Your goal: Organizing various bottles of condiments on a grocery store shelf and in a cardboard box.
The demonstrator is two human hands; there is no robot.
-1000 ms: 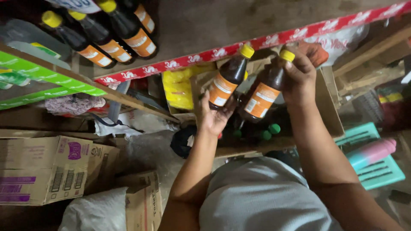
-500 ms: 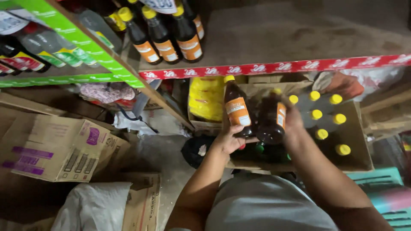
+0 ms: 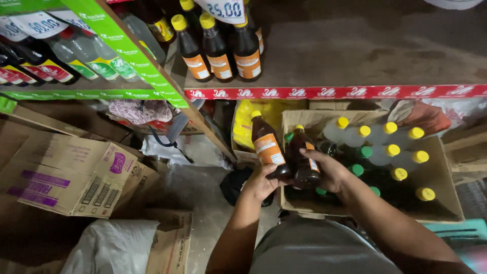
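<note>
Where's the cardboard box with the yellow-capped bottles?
The cardboard box sits right of centre in the head view, below the red-edged shelf, beside the right hand.

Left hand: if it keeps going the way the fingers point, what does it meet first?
The left hand points up-picture, gripping a dark bottle with a yellow cap. Straight on, it would likely meet the yellow packets under the red-trimmed shelf edge first, though depth there is unclear.

A small shop: shelves (image 3: 355, 92) edged with red and green strips carry rows of bottles (image 3: 218, 48) under price tags (image 3: 225, 9), with stock cartons (image 3: 66, 172) and a box of bottles (image 3: 441, 177) on the floor.
</note>
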